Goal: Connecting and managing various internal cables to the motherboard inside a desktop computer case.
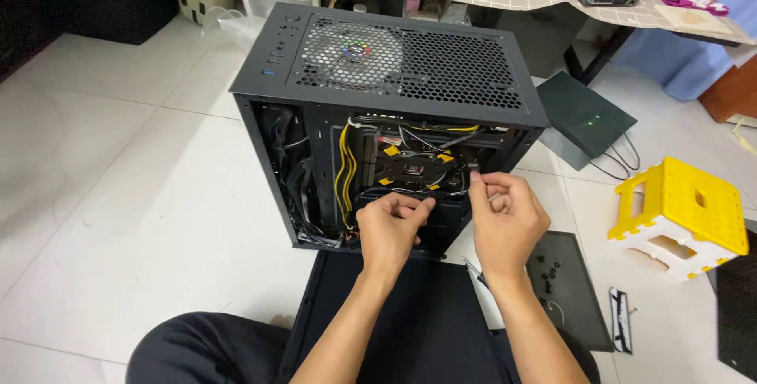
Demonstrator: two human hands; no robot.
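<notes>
Two hands are held close together at the open side of a black computer case (pixel 394 61), which stands upright on the white tiled floor (pixel 142 195). The left hand (pixel 390 226) is curled narrow, thumb and forefinger pinched at the lower edge of the opening; what sits between them cannot be told. The right hand (pixel 505 214) is likewise pinched, and a thin pale cable tie or wire (pixel 473 187) appears to be gripped between its fingertips, drawn out from the wiring behind the tray.

The open side is turned toward the wearer, likely so the cable bundle (pixel 344 175), yellow and black, can be reached from a seated position. The removed side panel (pixel 394 313) lies flat under the forearms. The thin strand runs roughly left to right between the hands, its long axis nearly level.

A small dark tray (pixel 579 305) with loose screws (pixel 550 274) is kept just beside the right forearm, within easy reach. A screwdriver (pixel 475 271) lies near the right wrist. A yellow stool (pixel 682 214) stands well apart to the right.
</notes>
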